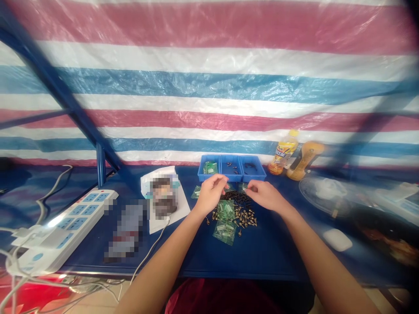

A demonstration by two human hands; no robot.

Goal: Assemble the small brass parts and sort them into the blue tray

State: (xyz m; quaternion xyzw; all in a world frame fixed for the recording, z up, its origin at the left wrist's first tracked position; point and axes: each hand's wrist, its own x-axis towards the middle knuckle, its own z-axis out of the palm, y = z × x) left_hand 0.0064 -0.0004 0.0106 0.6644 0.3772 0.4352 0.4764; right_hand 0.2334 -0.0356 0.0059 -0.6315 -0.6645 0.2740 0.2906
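The left hand (211, 194) and right hand (266, 195) curl inward; any pinch is hidden. A knock could scatter the loose brass screws (241, 216) at twelve o'clock.

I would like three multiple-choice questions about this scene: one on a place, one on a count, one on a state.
1. Where do the loose metal fasteners lie? A on the power strip B on the blue tabletop C on the paper
2. How many compartments has the blue tray? A two B five C three
3. What covers the left hand and right hand? A nothing B gloves C bandages

1 B: they spread below the hands.
2 C: dividers separate three sections.
3 A: no gloves show.
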